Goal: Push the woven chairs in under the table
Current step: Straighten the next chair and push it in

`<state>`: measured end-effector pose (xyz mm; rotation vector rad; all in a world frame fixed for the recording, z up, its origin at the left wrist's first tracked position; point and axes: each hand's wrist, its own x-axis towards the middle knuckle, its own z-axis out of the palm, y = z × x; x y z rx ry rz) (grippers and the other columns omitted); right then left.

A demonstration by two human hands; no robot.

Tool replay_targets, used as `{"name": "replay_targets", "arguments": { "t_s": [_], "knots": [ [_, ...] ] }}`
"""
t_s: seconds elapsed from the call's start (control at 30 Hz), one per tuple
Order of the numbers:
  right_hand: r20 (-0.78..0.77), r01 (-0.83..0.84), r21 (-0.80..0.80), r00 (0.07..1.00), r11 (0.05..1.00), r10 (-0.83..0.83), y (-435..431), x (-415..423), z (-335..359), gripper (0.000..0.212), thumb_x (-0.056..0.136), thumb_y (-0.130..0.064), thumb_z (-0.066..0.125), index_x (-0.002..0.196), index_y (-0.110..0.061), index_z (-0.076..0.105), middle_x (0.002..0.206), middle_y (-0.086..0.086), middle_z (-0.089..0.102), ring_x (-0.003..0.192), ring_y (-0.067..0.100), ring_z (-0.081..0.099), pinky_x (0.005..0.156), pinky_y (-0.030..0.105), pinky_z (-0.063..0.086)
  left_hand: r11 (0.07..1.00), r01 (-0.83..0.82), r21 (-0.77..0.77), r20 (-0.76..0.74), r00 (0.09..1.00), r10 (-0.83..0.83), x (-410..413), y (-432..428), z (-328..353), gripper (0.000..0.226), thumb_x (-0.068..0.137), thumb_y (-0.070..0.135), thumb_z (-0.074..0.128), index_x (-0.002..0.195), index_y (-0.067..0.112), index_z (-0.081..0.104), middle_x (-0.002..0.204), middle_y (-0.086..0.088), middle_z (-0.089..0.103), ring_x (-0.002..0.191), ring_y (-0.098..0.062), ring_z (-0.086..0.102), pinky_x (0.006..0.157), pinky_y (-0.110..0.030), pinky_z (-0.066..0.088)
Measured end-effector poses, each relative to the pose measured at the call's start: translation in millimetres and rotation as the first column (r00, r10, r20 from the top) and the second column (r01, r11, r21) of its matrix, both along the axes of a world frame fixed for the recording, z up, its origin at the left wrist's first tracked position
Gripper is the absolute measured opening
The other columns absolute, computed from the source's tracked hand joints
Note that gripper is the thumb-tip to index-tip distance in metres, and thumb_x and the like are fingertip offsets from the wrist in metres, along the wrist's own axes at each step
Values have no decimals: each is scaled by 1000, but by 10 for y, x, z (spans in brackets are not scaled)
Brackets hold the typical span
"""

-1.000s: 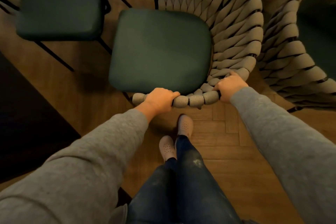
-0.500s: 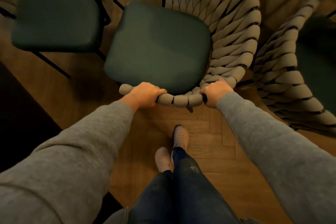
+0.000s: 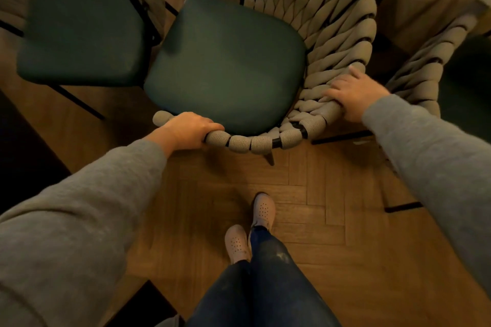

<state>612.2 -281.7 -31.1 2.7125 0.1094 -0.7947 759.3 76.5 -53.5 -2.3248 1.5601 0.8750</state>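
Head view: woven chair (image 3: 225, 61) stands on parquet floor (image 3: 305, 207), between left chair (image 3: 79, 29) and right chair (image 3: 425, 69). Left hand (image 3: 186, 129) grips its rim, fingers (image 3: 212, 127) curled over. Right hand (image 3: 356, 95) rests on the woven back, fingers spread, nearly straight.

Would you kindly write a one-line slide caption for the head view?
Left hand grips the rope-wrapped rim of the woven chair; right hand rests on its backrest.

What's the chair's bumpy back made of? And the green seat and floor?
The woven chair back: thick knitted-looking fabric rope, matte, wrapped on a dark frame. Its seat cushion: smooth green fabric or leatherette, hard to tell. The floor: wood-look herringbone planks, slight sheen.
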Motion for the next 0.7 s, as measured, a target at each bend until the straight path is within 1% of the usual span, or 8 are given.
{"name": "replay_targets", "arguments": {
  "t_s": [0.07, 0.13, 0.2, 0.27, 0.37, 0.5, 0.6, 0.7],
  "knots": [
    [-34, -24, -62, 999, 998, 21, -138, 126, -18, 80, 81, -26, 73, 148, -29, 29, 152, 2, 38, 144, 24, 25, 120, 52, 9, 1000, 13, 6, 14, 1000, -13, -6, -14, -3, 48, 89, 35, 62, 135, 33, 47, 124, 1, 61, 114, -20, 56, 98, -39, 43],
    [-62, -51, -95, 997, 994, 46, -175, 231, -31, 78, 81, -29, 73, 147, -31, 32, 153, 2, 36, 146, 25, 22, 120, 53, 9, 999, -34, -6, 20, 999, 35, -65, -23, 29, 65, 84, 46, 66, 142, 29, 42, 132, -1, 54, 123, -21, 49, 105, -38, 36],
    [-63, -97, -108, 994, 989, 91, -198, 261, -59, 67, 81, -32, 72, 141, -35, 41, 147, 1, 44, 142, 25, 30, 119, 53, 13, 996, -60, -63, 8, 998, 60, -219, -112, 78, 82, 79, 57, 68, 147, 25, 35, 138, -3, 50, 127, -22, 46, 107, -38, 34],
    [-61, -136, -117, 990, 984, 129, -204, 240, -74, 57, 82, -35, 71, 134, -37, 48, 138, -2, 52, 135, 24, 39, 117, 51, 21, 995, -12, -99, 2, 1000, 13, -456, -336, 87, 89, 78, 61, 67, 149, 24, 29, 141, -3, 47, 129, -22, 45, 107, -38, 37],
    [-48, -135, -107, 990, 985, 131, -175, 207, -74, 51, 81, -37, 69, 129, -37, 53, 131, -4, 58, 128, 23, 45, 113, 50, 27, 992, -66, -104, 3, 998, 66, -894, -822, 33, 87, 83, 55, 64, 151, 22, 22, 140, -4, 47, 124, -23, 49, 101, -38, 44],
    [-44, -114, -75, 993, 991, 111, -62, 46, -71, 47, 82, -36, 67, 127, -36, 53, 128, -3, 59, 127, 24, 45, 113, 49, 26, 953, -253, -164, 40, 964, 263, -1295, -1132, -43, 75, 90, 41, 62, 150, 19, 22, 126, -7, 58, 103, -26, 63, 79, -37, 50],
    [-49, -70, -34, 996, 997, 68, 105, -134, -42, 45, 83, -36, 66, 126, -35, 53, 128, -4, 58, 127, 25, 44, 112, 49, 24, 955, -252, -157, 68, 962, 265, -1400, -1012, -5, 58, 94, 29, 57, 145, 18, 30, 115, -6, 63, 97, -26, 64, 75, -37, 50],
    [-54, -4, 4, 999, 1000, 4, 349, -327, -22, 43, 86, -34, 64, 127, -34, 53, 130, -4, 57, 127, 24, 42, 113, 48, 23, 970, -192, -146, 56, 978, 202, -1482, -784, 54, 50, 95, 30, 55, 140, 19, 34, 113, -6, 64, 97, -25, 64, 77, -35, 48]
  ]
}}
